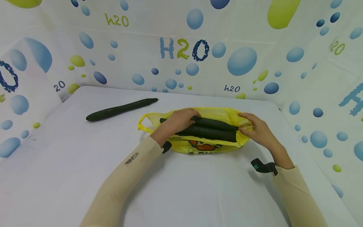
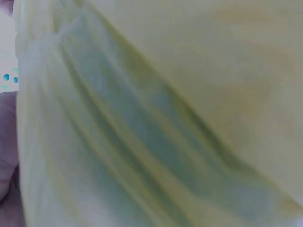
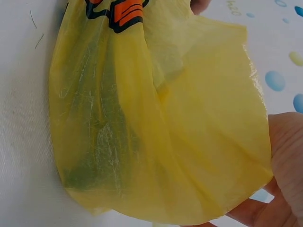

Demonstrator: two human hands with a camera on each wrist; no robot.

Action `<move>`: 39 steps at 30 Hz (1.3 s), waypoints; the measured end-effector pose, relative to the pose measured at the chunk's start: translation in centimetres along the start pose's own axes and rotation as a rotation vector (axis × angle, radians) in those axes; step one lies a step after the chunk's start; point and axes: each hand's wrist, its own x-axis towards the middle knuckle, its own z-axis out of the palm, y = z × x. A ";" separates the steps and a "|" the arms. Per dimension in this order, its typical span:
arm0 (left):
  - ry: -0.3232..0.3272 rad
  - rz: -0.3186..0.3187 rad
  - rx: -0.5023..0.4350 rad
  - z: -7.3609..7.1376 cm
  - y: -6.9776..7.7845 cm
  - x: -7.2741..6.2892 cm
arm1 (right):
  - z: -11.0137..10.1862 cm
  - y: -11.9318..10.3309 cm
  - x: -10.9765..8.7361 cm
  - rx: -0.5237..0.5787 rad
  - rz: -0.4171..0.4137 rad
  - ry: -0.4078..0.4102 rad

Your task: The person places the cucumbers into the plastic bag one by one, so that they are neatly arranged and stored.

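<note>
A yellow plastic bag (image 1: 181, 146) with a printed cartoon lies on its side on the table, its mouth spread open. Two dark green cucumbers (image 1: 210, 132) rest side by side in it. My left hand (image 1: 177, 121) reaches over them from the left, fingers curled round the rear cucumber (image 1: 216, 124); its grip is partly hidden. At the bag's right end, my right hand (image 1: 259, 129) pinches the plastic edge between thumb and fingers. The bag's wall (image 3: 203, 118) fills much of the right wrist view, with the right hand at its edge. Blurred yellow plastic (image 2: 142, 118) covers most of the left wrist view.
A third cucumber (image 1: 122, 109) lies on the white table (image 1: 56, 176), back left, apart from the bag. One bag handle loop (image 1: 143, 124) sticks out to the left. A patterned curtain (image 1: 181, 72) with blue and green dots stands behind the table.
</note>
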 end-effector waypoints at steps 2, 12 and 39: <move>0.029 0.012 0.011 0.0 -0.3 -0.6 | 0.1 -0.1 0.1 -0.004 -0.006 0.003; 0.115 0.083 0.045 -0.2 -1.4 -3.4 | 0.4 0.0 -0.3 -0.006 -0.019 0.020; 0.440 0.348 0.003 0.1 -6.2 -7.2 | 0.8 -0.1 -0.3 -0.004 -0.068 0.044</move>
